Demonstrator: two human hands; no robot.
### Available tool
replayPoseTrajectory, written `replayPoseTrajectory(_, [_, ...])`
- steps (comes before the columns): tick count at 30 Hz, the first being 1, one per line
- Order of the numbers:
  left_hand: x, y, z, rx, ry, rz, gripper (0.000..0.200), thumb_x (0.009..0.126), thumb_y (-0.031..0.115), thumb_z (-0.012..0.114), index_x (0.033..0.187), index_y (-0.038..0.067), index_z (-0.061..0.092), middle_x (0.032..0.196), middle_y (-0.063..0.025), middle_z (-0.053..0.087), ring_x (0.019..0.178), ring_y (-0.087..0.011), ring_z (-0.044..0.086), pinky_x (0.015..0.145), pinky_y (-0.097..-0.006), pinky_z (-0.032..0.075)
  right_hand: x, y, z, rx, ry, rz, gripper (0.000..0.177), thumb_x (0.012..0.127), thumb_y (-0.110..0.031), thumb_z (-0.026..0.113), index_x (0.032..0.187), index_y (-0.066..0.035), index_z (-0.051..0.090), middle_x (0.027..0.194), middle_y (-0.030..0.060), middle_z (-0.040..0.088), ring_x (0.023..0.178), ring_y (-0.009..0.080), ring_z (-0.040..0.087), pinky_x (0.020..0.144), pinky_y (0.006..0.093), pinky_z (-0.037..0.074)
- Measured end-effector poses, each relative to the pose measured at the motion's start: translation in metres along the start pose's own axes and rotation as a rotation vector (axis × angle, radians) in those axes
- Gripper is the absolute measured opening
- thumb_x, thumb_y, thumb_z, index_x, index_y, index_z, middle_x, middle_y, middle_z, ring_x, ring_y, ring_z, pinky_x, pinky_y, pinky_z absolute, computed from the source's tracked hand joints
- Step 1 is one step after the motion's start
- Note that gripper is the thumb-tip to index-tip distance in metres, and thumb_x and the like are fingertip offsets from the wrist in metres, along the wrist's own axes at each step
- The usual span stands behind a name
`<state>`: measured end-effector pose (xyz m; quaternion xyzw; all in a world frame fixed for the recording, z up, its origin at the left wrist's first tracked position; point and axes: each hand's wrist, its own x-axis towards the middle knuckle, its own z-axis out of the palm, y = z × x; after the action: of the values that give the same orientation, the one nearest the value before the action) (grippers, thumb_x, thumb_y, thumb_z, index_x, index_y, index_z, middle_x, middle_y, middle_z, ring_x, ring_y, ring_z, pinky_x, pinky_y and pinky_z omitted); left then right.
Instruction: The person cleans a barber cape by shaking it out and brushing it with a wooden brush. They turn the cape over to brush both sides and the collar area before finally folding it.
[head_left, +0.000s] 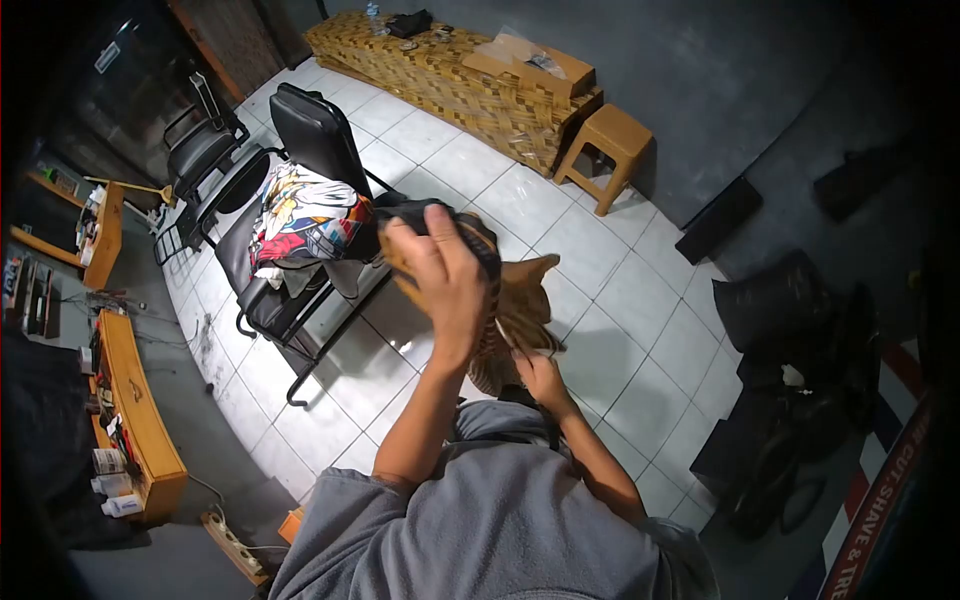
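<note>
A brown and black patterned cloth [527,290], perhaps a garment, hangs bunched in front of my body. My left hand [445,275] is raised at its upper left, fingers bent against the dark folded part and closed on it. Lower down, my right hand [541,378] pinches the cloth near its bottom edge. Folds hide some fingertips of both hands. Just beyond my left hand, a colorful printed cloth [305,215] lies heaped on the seat of a black padded chair [318,135].
A second black chair [205,150] stands farther back. Along the far wall runs a woven-pattern bench [430,75] with an open cardboard box [545,62], beside a brown stool [612,135]. Wooden shelves [140,410] with bottles line the left. Dark bags [780,310] sit at right.
</note>
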<state>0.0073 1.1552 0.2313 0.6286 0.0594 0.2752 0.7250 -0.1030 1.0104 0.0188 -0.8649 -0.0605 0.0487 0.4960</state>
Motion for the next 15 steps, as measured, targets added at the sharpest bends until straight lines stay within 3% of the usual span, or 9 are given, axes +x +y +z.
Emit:
replayPoseTrajectory(1, [-0.001, 0.022, 0.0, -0.173, 0.01, -0.074, 0.018, 0.099, 0.025, 0.041, 0.096, 0.008, 0.037, 0.072, -0.0024, 0.05, 0.059, -0.0073, 0.046, 0.051, -0.0216, 0.039, -0.01, 0.037, 0.012, -0.026, 0.009, 0.088, 0.034, 0.092, -0.027, 0.047, 0.112, -0.002, 0.058, 0.093, 0.0269, 0.059, 0.089, 0.0435, 0.056, 0.07, 0.0469, 0.045])
replayPoseTrajectory(2, [0.001, 0.013, -0.006, -0.187, 0.023, -0.071, 0.019, 0.099, 0.025, 0.042, 0.096, 0.007, 0.036, 0.069, -0.0028, 0.05, 0.057, -0.0073, 0.046, 0.05, -0.0214, 0.039, -0.022, 0.083, 0.015, -0.187, -0.105, 0.189, 0.034, 0.092, -0.03, 0.045, 0.105, -0.002, 0.061, 0.09, 0.0246, 0.061, 0.088, 0.0426, 0.058, 0.073, 0.047, 0.045])
replayPoseTrajectory(3, [0.0, 0.016, -0.005, -0.325, 0.068, -0.089, 0.02, 0.099, 0.025, 0.042, 0.096, 0.007, 0.035, 0.066, -0.003, 0.05, 0.054, -0.0074, 0.045, 0.049, -0.0207, 0.038, -0.034, 0.116, 0.014, -0.169, -0.102, 0.14, 0.034, 0.092, -0.029, 0.044, 0.102, -0.002, 0.061, 0.09, 0.025, 0.061, 0.088, 0.0431, 0.058, 0.075, 0.0481, 0.045])
replayPoseTrajectory(6, [-0.003, 0.018, -0.004, -0.33, 0.149, -0.036, 0.02, 0.099, 0.024, 0.041, 0.097, 0.007, 0.032, 0.066, -0.0026, 0.049, 0.054, -0.0069, 0.044, 0.048, -0.02, 0.037, -0.032, 0.119, -0.014, -0.276, 0.017, 0.236, 0.028, 0.093, -0.025, 0.041, 0.092, -0.002, 0.057, 0.078, 0.0195, 0.061, 0.077, 0.0399, 0.059, 0.066, 0.0446, 0.045])
replayPoseTrajectory(7, [-0.004, 0.01, -0.004, -0.311, 0.137, -0.036, 0.02, 0.099, 0.024, 0.041, 0.098, 0.007, 0.031, 0.066, -0.0022, 0.049, 0.053, -0.0067, 0.043, 0.048, -0.02, 0.037, -0.029, 0.108, -0.024, -0.284, 0.085, 0.262, 0.028, 0.094, -0.025, 0.041, 0.087, -0.002, 0.056, 0.073, 0.017, 0.061, 0.071, 0.038, 0.059, 0.063, 0.043, 0.046])
replayPoseTrajectory(9, [-0.008, 0.006, -0.001, -0.252, 0.112, -0.03, 0.019, 0.099, 0.023, 0.041, 0.099, 0.007, 0.03, 0.066, -0.0013, 0.047, 0.053, -0.0061, 0.042, 0.048, -0.02, 0.036, -0.006, 0.082, -0.042, -0.015, 0.3, 0.342, 0.03, 0.096, -0.03, 0.042, 0.083, -0.006, 0.054, 0.061, 0.0052, 0.053, 0.05, 0.0201, 0.052, 0.047, 0.0326, 0.041])
replayPoseTrajectory(11, [-0.015, 0.008, 0.004, -0.162, 0.085, -0.018, 0.019, 0.099, 0.022, 0.041, 0.1, 0.007, 0.029, 0.066, -0.0004, 0.046, 0.053, -0.0053, 0.04, 0.047, -0.0198, 0.035, 0.015, -0.026, -0.074, 0.345, 0.429, 0.377, 0.034, 0.097, -0.034, 0.041, 0.078, -0.007, 0.049, 0.057, -0.001, 0.044, 0.044, 0.0068, 0.041, 0.04, 0.0234, 0.033])
replayPoseTrajectory(14, [-0.025, -0.016, 0.008, -0.109, 0.031, -0.006, 0.02, 0.099, 0.021, 0.042, 0.102, 0.006, 0.029, 0.066, 0.0009, 0.045, 0.055, -0.0039, 0.039, 0.048, -0.0187, 0.033, 0.017, -0.108, -0.088, 0.808, 0.46, 0.091, 0.04, 0.099, -0.034, 0.036, 0.077, -0.003, 0.048, 0.057, 0.0016, 0.045, 0.046, 0.0068, 0.042, 0.043, 0.0226, 0.034])
replayPoseTrajectory(15, [-0.029, -0.02, 0.01, -0.086, 0.015, -0.001, 0.02, 0.099, 0.021, 0.042, 0.103, 0.006, 0.029, 0.066, 0.0009, 0.045, 0.055, -0.0038, 0.039, 0.048, -0.0185, 0.033, 0.015, -0.121, -0.081, 0.894, 0.455, 0.04, 0.035, 0.099, -0.031, 0.037, 0.08, -0.004, 0.049, 0.055, -0.0005, 0.04, 0.045, 0.0061, 0.037, 0.042, 0.0208, 0.032])
